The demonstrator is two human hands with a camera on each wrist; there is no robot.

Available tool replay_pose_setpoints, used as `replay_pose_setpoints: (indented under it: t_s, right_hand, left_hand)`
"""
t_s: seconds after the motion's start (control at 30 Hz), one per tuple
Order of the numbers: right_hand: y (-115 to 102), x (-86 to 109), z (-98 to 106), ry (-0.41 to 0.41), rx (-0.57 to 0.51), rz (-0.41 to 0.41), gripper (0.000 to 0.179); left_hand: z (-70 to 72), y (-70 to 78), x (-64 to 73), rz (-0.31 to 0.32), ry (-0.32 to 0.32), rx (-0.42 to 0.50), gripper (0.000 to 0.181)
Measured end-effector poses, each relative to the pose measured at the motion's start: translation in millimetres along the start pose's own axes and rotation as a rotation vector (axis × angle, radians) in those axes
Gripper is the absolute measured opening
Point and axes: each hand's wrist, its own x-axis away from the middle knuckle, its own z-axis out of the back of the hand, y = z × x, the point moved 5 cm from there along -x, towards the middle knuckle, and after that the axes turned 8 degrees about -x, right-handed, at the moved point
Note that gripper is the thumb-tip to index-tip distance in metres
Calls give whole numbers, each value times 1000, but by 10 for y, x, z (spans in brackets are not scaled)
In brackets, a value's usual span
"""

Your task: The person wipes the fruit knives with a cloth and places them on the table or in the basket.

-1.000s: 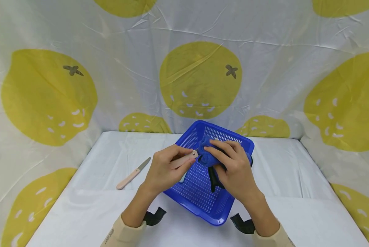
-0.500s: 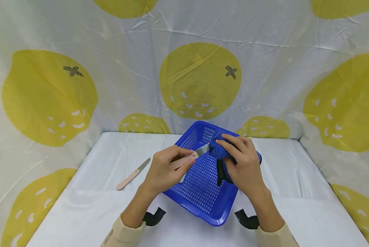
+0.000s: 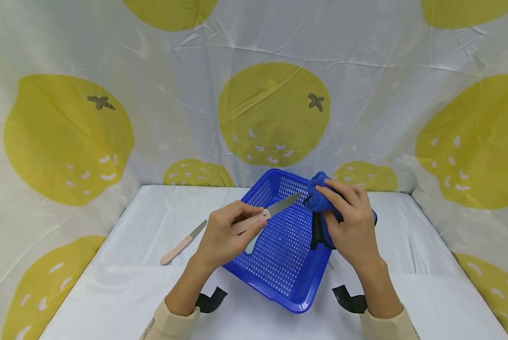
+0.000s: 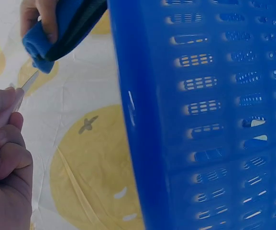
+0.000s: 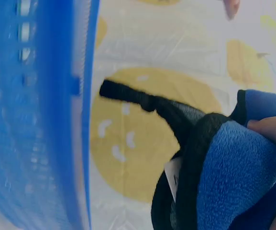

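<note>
My left hand (image 3: 228,233) pinches the pale pink handle of a knife (image 3: 282,204) over the left side of the blue basket. Its bare blade points up and right, the tip a short way from the blue cloth (image 3: 318,198). My right hand (image 3: 351,222) grips that bunched cloth above the basket's right rim. The cloth has black edging, a dangling black strap (image 5: 128,94) and a small white tag (image 5: 172,177), seen in the right wrist view. In the left wrist view, the left hand (image 4: 6,153) holds the knife handle between thumb and fingers.
The blue perforated basket (image 3: 260,282) stands at an angle on the white-covered table. Inside, at its left, lies a pale light-blue piece (image 3: 252,244). A second pink-handled knife (image 3: 181,245) lies on the table to the left. A lemon-print cloth (image 3: 275,113) hangs behind.
The right hand has moved right with the blue cloth, away from the knife. The blade, covered by the cloth earlier, is now fully exposed. The left hand has stayed nearly still.
</note>
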Motion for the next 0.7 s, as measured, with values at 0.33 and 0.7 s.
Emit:
replay_pose_setpoints:
  t_s: [0.33, 0.7]
  right_hand:
    - [-280, 7, -114, -46, -72, 54, 49]
    - [-502, 87, -371, -176, -85, 148, 49]
  left_hand:
    - [-1, -24, -4, -1, 0, -20, 22]
    - [-31, -23, 2, -15, -23, -43, 21]
